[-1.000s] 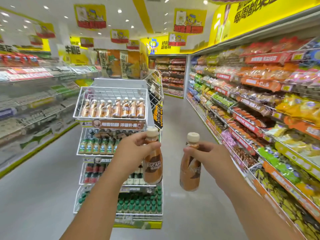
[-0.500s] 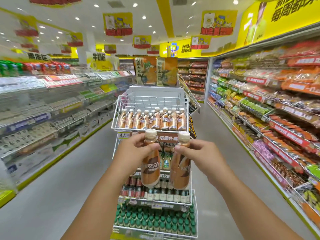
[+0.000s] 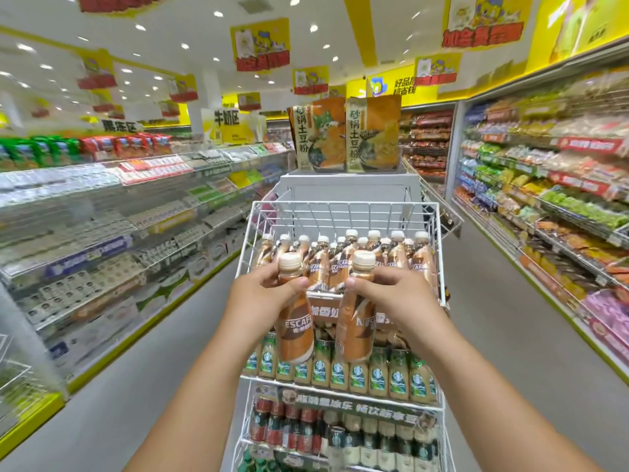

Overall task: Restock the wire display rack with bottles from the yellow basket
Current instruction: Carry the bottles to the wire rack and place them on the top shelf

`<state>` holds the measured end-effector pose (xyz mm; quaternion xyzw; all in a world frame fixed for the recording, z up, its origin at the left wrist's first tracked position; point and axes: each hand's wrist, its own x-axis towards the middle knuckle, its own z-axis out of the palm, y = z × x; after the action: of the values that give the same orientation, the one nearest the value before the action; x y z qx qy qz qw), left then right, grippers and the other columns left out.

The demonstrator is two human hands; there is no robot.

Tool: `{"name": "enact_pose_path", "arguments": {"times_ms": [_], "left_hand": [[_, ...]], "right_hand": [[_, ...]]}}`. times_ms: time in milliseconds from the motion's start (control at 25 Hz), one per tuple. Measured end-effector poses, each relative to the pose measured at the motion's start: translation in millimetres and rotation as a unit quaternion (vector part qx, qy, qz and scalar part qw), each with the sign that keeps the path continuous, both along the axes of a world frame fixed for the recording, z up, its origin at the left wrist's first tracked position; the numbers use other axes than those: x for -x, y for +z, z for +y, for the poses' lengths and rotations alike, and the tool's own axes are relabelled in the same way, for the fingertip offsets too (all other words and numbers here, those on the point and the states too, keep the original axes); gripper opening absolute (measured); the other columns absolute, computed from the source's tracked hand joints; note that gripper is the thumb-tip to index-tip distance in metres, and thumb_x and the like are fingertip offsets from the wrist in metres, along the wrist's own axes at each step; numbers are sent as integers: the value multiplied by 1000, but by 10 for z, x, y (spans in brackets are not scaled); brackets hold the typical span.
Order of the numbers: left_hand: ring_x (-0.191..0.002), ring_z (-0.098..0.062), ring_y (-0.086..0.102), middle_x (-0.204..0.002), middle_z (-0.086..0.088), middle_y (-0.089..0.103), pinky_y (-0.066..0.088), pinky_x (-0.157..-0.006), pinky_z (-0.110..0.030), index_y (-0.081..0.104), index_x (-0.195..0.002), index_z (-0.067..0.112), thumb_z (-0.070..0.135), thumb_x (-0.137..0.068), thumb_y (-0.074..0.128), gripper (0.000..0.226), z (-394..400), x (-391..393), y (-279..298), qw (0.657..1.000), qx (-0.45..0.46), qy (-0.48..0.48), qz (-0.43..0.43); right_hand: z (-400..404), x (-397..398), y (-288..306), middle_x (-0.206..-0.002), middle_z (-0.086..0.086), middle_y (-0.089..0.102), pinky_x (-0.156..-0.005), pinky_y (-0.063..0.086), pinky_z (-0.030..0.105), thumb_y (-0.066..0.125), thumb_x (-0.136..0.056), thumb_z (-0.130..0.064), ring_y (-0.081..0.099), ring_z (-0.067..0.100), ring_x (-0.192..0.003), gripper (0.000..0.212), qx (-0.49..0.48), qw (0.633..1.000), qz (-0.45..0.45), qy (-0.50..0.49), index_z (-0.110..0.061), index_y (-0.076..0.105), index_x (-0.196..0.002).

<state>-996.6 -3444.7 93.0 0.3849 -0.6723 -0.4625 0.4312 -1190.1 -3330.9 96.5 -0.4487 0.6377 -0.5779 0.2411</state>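
Gripping Nescafé bottles (image 3: 294, 321), both hands (image 3: 262, 298)

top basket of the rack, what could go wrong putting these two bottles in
1. The top basket already holds rows of standing bottles near its front; pushing new ones in could topple them.
2. Each hand, left and right, grips its bottle (left bottle, right bottle) near the neck only, so one might swing or slip against the front wire.

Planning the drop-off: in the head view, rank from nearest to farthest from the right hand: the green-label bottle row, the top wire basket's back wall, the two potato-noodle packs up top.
From the right hand:
1. Green-label bottle row, shelf just below.
2. Top wire basket's back wall, behind the coffee bottles.
3. Potato-noodle packs, atop the rack, farthest.
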Motion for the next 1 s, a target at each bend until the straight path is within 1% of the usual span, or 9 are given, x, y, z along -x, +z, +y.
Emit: {"name": "enact_pose_path", "arguments": {"times_ms": [120,240,400,560,680,760,840,920,1000], "left_hand": [[-79,1,73,-87,15,78,59,-72,-22,76,-96,35,24,-79,86,22,-529,282,100,1000,-1,6,0],[-71,7,70,-78,21,75,50,-57,-10,75,-91,34,24,-79,86,19,-1035,507,144,1000,11,10,-14],[-78,-5,73,-89,10,78,56,-63,-22,76,-97,29,26,-80,85,19,-1664,729,120,999,3,-12,-32],[-77,-7,75,-84,14,78,63,-79,-37,76,-89,31,30,-80,85,13,-2202,911,-10,997,-5,-39,-74],[-73,-2,69,-76,22,70,60,-72,-30,65,-76,38,34,-80,85,20,-2449,1038,-78,994,-3,-56,-89],[-72,2,61,-81,28,62,53,-67,-22,62,-84,38,36,-82,83,21,-2573,1113,-126,991,6,-76,-107],[-79,-1,65,-91,24,68,57,-74,-27,67,-99,33,42,-83,81,23,-2706,1189,-193,988,13,-88,-129],[-95,-10,69,-110,13,73,58,-86,-32,71,-118,28,54,-79,79,47,-2807,1266,-250,984,18,-94,-153],[-106,-18,68,-124,6,71,56,-91,-37,67,-129,26,67,-73,74,69,-2866,1319,-328,978,30,-92,-186]], "right_hand": [[-601,292,95,-70,-12,73,-64,44,26,86,-79,-41,65,9,-70,20,-2,1000,19,-11,-25,76,-72],[-1143,458,161,-80,-6,79,-72,52,30,87,-76,-45,74,16,-84,28,-14,999,36,-24,-19,82,-87],[-1706,551,171,-75,-11,78,-70,52,29,87,-78,-45,74,13,-79,24,-52,997,49,-42,-22,81,-83],[-2141,547,105,-77,-7,79,-71,55,31,87,-77,-46,74,12,-76,29,-85,990,70,-90,-19,79,-87],[-2399,566,-7,-83,-7,79,-71,55,29,88,-75,-45,74,13,-81,31,-102,982,87,-132,-21,79,-92],[-2528,566,-60,-95,-7,79,-77,57,31,88,-73,-51,74,15,-91,44,-123,973,113,-159,-19,78,-102],[-2642,580,-94,-97,-7,79,-81,58,34,87,-74,-51,74,15,-92,47,-147,962,137,-186,-18,78,-107],[-2710,577,-108,-104,-6,79,-84,56,31,87,-74,-50,73,14,-95,52,-167,952,152,-207,-20,77,-115],[-2776,568,-144,-103,-3,78,-84,57,32,85,-73,-54,72,16,-94,53,-191,933,195,-234,-18,77,-111]]}}
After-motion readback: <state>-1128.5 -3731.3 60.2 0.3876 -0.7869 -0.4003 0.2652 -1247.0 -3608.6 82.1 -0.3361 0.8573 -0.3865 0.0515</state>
